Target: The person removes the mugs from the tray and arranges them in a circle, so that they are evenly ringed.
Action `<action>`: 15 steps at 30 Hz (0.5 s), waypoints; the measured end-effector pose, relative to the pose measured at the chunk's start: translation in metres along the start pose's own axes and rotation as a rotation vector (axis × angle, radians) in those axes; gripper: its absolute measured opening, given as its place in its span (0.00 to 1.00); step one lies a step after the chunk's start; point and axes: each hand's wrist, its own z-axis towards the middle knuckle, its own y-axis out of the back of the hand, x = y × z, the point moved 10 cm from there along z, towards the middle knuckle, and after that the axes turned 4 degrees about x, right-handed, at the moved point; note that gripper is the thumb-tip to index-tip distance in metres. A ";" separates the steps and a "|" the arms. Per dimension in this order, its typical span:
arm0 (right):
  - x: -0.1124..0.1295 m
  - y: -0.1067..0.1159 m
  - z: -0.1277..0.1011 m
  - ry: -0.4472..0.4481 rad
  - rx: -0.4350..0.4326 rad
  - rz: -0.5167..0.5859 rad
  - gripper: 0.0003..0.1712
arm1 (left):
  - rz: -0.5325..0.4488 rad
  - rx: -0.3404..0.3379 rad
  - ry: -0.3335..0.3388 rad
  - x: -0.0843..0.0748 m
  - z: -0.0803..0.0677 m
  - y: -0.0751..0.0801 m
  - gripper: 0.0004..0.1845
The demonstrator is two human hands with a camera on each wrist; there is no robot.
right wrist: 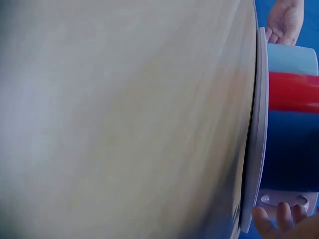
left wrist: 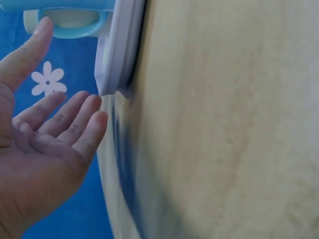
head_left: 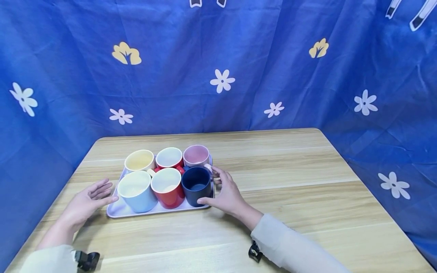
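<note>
A pale lilac tray (head_left: 119, 214) carries several mugs in two rows. In its front row stand a light blue mug (head_left: 139, 203), a red mug (head_left: 173, 198) with a white inside, and a navy mug (head_left: 194, 195). My left hand (head_left: 83, 204) is beside the tray's left end, fingers spread, thumb tip close to the light blue mug. At the other end is my right hand (head_left: 227, 195), its thumb in front of the navy mug and its fingers by the pink mug's handle. The right wrist view shows its fingertips at the tray's end, apart from the navy mug (right wrist: 291, 149).
Behind are a cream mug (head_left: 139, 161), another red mug (head_left: 169, 157) and a pink mug (head_left: 196, 155), standing close against the front row. The tray lies on the left half of a wooden table (head_left: 290, 189). A blue patterned curtain (head_left: 191, 102) hangs around the table.
</note>
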 end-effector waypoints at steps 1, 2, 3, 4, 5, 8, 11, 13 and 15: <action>0.000 -0.001 0.000 0.000 0.000 -0.003 0.59 | -0.024 0.003 -0.007 0.001 0.000 -0.001 0.43; 0.000 -0.002 0.000 -0.002 -0.001 -0.005 0.59 | -0.048 0.003 -0.014 0.002 0.000 -0.001 0.43; 0.000 -0.003 -0.001 -0.005 -0.002 -0.005 0.59 | -0.074 0.005 -0.023 0.002 0.000 -0.002 0.42; 0.000 -0.004 -0.001 -0.010 -0.004 -0.004 0.58 | -0.099 0.004 -0.028 0.003 -0.001 -0.003 0.42; 0.000 -0.005 -0.001 -0.015 -0.005 -0.005 0.58 | -0.121 0.004 -0.029 0.004 -0.001 -0.004 0.42; -0.001 -0.007 -0.001 -0.025 -0.013 -0.006 0.57 | -0.151 0.003 -0.017 0.007 -0.001 -0.006 0.41; 0.001 -0.009 0.000 -0.016 -0.020 -0.008 0.56 | -0.171 0.002 0.006 0.013 -0.002 -0.007 0.41; 0.002 -0.010 0.000 -0.004 -0.029 -0.002 0.56 | -0.218 0.004 0.020 0.016 -0.002 -0.008 0.41; 0.002 -0.011 0.001 0.003 -0.040 0.004 0.55 | -0.267 0.006 0.029 0.020 -0.002 -0.009 0.41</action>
